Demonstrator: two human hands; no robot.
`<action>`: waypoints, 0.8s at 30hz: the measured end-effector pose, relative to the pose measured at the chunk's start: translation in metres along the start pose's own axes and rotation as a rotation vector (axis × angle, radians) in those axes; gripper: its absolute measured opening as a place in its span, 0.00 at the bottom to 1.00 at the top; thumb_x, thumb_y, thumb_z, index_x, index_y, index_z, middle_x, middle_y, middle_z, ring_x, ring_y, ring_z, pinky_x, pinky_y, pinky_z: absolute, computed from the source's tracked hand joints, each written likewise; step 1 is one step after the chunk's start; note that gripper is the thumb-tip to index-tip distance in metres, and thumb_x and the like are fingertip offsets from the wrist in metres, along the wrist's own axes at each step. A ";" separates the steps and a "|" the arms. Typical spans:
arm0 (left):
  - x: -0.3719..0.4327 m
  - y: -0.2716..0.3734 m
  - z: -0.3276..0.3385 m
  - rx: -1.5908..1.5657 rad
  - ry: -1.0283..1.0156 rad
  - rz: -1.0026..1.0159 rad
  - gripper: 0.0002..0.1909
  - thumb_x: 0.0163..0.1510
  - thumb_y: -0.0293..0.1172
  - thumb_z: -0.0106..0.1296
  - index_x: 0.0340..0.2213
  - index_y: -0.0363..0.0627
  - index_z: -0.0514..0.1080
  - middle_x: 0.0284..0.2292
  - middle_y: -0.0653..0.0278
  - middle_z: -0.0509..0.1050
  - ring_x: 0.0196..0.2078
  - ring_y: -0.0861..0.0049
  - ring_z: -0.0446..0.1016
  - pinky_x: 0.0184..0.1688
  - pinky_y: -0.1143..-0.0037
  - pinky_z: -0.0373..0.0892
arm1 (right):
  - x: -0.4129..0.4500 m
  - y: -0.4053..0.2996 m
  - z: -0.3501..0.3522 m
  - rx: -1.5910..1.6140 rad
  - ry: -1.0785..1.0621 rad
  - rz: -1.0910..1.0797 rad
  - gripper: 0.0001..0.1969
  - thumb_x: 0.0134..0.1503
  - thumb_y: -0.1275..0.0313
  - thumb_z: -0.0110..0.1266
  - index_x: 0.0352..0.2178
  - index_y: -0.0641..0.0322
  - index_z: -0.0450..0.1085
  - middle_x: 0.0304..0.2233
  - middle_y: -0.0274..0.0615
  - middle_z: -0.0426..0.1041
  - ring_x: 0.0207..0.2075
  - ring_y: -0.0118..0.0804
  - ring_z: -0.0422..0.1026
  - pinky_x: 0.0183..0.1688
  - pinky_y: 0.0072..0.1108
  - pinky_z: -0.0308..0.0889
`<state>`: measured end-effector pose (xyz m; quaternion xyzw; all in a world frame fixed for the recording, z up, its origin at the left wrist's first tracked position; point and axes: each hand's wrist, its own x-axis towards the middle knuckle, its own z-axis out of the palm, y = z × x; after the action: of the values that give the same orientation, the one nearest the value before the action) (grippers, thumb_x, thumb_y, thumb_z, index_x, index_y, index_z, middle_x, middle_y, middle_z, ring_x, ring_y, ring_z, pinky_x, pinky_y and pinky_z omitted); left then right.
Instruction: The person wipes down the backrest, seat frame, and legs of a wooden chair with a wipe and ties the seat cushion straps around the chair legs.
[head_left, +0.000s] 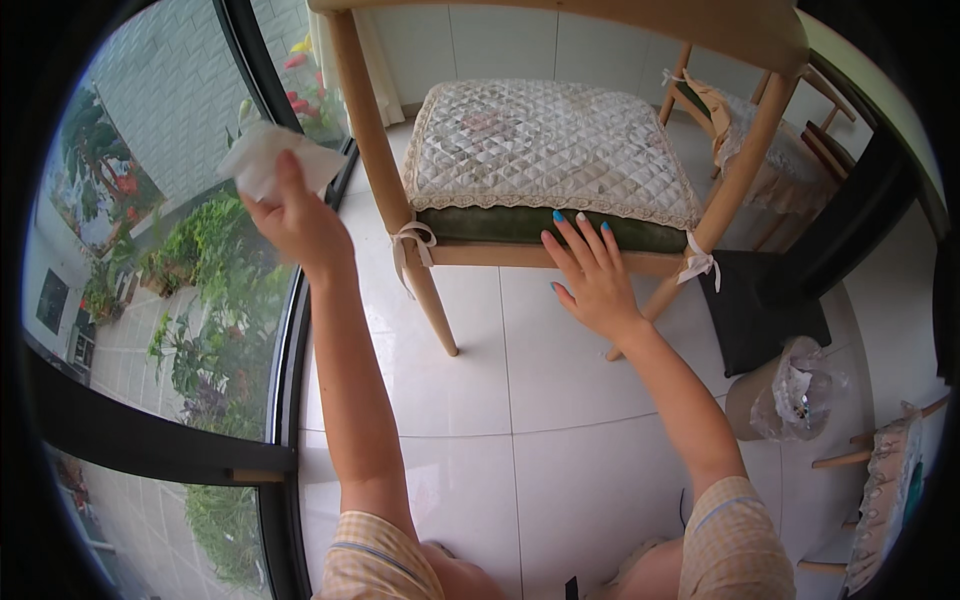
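Observation:
My left hand (307, 225) is raised in front of the glass pane (225, 300) at the left and grips a white tissue or cloth (262, 157). Whether the cloth touches the glass I cannot tell. My right hand (592, 277), fingers spread and holding nothing, is at the near edge of a wooden chair (367, 127), by its green seat pad (487, 227). A quilted, lace-edged seat cover (540, 142) lies over the pad. White ribbons (699, 260) are tied around the chair's uprights.
A black table pedestal (840, 217) on a square base stands right of the chair. Near it is a waste bin (750, 397) with a plastic liner. More cushioned chairs (802, 165) are at the right. Potted plants (217, 240) show beyond the black-framed glass.

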<state>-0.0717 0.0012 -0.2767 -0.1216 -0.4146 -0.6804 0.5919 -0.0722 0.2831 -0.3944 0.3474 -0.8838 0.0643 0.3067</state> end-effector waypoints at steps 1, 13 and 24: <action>-0.010 -0.004 0.006 0.051 -0.098 -0.007 0.12 0.49 0.26 0.49 0.36 0.38 0.62 0.35 0.60 0.69 0.36 0.78 0.70 0.34 0.80 0.67 | -0.001 0.001 -0.002 0.018 0.012 0.009 0.35 0.42 0.70 0.55 0.53 0.50 0.52 0.55 0.39 0.50 0.56 0.42 0.49 0.56 0.36 0.46; -0.049 -0.043 0.014 0.752 -0.363 0.335 0.08 0.45 0.23 0.52 0.31 0.41 0.70 0.33 0.58 0.66 0.34 0.67 0.68 0.35 0.73 0.66 | 0.038 0.068 -0.010 0.014 0.443 0.263 0.13 0.44 0.73 0.49 0.35 0.60 0.67 0.40 0.41 0.67 0.44 0.43 0.64 0.49 0.31 0.57; -0.043 -0.056 0.019 1.079 -0.286 0.309 0.28 0.47 0.31 0.51 0.46 0.29 0.53 0.40 0.42 0.63 0.40 0.52 0.66 0.42 0.68 0.63 | 0.038 0.065 -0.009 0.027 0.400 0.305 0.12 0.46 0.71 0.47 0.34 0.59 0.67 0.37 0.40 0.69 0.41 0.40 0.67 0.47 0.29 0.59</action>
<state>-0.1173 0.0424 -0.3171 0.0474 -0.7562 -0.2551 0.6007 -0.1322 0.3129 -0.3581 0.1944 -0.8469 0.1892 0.4574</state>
